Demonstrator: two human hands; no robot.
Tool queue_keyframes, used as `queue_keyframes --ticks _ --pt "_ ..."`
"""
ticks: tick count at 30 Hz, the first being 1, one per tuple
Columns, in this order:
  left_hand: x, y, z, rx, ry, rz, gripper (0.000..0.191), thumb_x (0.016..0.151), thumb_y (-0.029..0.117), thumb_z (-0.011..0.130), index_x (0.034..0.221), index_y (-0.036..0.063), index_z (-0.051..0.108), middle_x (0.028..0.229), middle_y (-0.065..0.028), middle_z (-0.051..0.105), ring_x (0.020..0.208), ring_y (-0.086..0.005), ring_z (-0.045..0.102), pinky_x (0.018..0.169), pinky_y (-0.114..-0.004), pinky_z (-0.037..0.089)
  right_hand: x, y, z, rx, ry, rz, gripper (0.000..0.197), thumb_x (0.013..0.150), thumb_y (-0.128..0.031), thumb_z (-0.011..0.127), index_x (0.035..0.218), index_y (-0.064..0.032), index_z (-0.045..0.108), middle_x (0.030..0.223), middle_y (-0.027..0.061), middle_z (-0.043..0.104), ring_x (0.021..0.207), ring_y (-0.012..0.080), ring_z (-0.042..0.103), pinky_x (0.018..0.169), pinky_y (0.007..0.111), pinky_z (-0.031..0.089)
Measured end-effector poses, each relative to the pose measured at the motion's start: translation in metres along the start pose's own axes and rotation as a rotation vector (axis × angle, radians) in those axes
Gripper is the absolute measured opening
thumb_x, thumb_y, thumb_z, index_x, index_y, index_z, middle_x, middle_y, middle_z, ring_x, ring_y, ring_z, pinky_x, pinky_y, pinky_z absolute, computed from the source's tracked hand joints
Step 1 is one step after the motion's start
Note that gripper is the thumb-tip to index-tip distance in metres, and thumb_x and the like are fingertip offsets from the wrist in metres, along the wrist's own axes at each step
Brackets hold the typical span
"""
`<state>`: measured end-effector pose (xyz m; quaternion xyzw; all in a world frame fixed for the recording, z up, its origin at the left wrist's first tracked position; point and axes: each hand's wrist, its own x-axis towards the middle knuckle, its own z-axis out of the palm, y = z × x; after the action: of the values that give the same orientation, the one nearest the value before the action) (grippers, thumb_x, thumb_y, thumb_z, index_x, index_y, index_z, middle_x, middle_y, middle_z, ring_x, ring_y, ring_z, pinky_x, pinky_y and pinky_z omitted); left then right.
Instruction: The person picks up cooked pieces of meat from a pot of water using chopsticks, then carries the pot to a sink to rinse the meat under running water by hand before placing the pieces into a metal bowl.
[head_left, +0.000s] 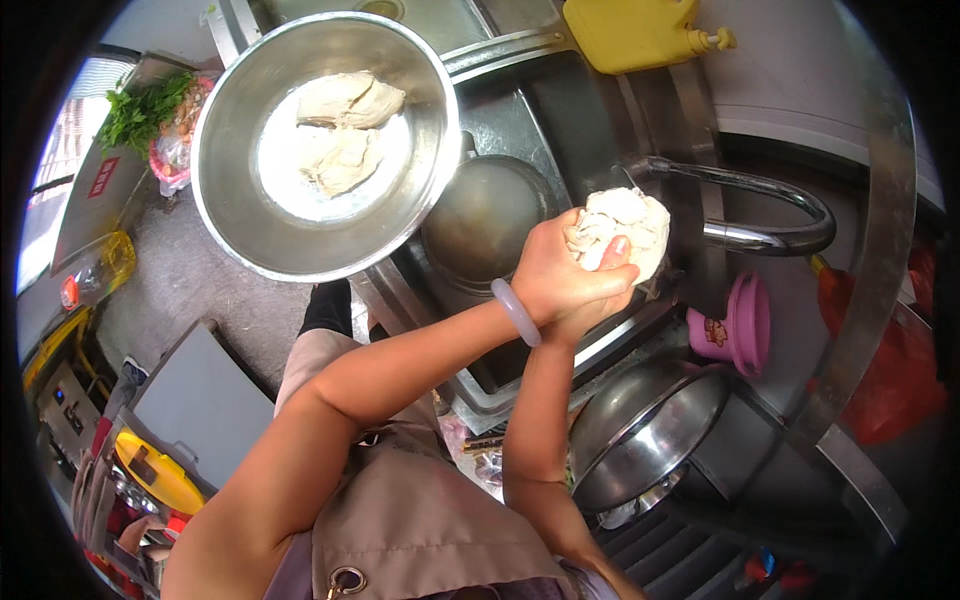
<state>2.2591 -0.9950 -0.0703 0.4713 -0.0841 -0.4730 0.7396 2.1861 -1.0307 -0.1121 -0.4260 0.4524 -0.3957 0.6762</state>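
Both my hands are closed around a pale, wrinkled lump of dough (634, 217), lifted over the sink (517, 112). My left hand (547, 259), with a lavender bangle at the wrist, wraps the lump's near left side. Under it, my right hand (596, 311) supports the lump from below, and part of its fingers is hidden. A wide stainless steel basin (232, 150) stands to the left with two pale dough pieces (352, 101) on its bottom. Below the hands and to their left, a round metal pan or lid (484, 221) lies in the sink.
A curved chrome faucet (787, 184) reaches in from the right. Beyond the sink is a yellow jug (634, 34). Nearer are a pink plastic cup (727, 326) and tilted steel bowls (652, 435). At left are leafy greens (142, 112) and a plastic bottle (97, 270).
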Motion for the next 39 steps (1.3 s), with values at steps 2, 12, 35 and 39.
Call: queue_keyframes --ticks 2,12,35,39 --pt "0.004 -0.015 0.0 -0.039 0.133 0.107 0.039 0.059 0.018 0.072 0.086 -0.0059 0.058 0.079 -0.0113 0.065 0.073 -0.0119 0.062 0.068 -0.025 0.048 0.0 0.004 0.002 -0.023 -0.004 -0.014 0.041 0.085 -0.022 0.048 0.116 0.0049 0.045 0.107 0.0164 0.053 0.095 0.0252 0.055 0.085 0.035 0.042" --pt "0.008 -0.023 -0.004 -0.163 0.151 -0.059 0.036 0.066 0.011 0.071 0.095 -0.0051 0.058 0.091 -0.0082 0.064 0.083 -0.0107 0.06 0.074 -0.025 0.048 0.006 0.018 -0.001 -0.132 0.026 0.0 0.041 0.085 -0.02 0.049 0.116 0.0047 0.045 0.108 0.0164 0.053 0.096 0.0251 0.055 0.086 0.035 0.042" --pt "-0.003 -0.075 -0.043 0.294 0.187 0.036 0.032 0.081 0.022 0.062 0.104 0.0023 0.055 0.094 -0.008 0.063 0.087 -0.0152 0.059 0.078 -0.028 0.045 0.019 0.022 0.01 -0.453 0.089 -0.074 0.028 0.088 -0.026 0.054 0.082 0.001 0.056 0.078 0.0065 0.055 0.074 0.013 0.051 0.065 0.027 0.044" --pt "-0.003 -0.068 -0.045 0.631 0.259 0.095 0.028 0.079 0.028 0.061 0.098 0.0065 0.058 0.09 -0.0126 0.062 0.081 -0.028 0.061 0.071 -0.034 0.047 0.02 0.027 0.014 -0.35 0.157 -0.037 0.023 0.086 -0.022 0.056 0.078 -0.0008 0.054 0.07 0.0044 0.055 0.06 0.0114 0.052 0.053 0.025 0.044"
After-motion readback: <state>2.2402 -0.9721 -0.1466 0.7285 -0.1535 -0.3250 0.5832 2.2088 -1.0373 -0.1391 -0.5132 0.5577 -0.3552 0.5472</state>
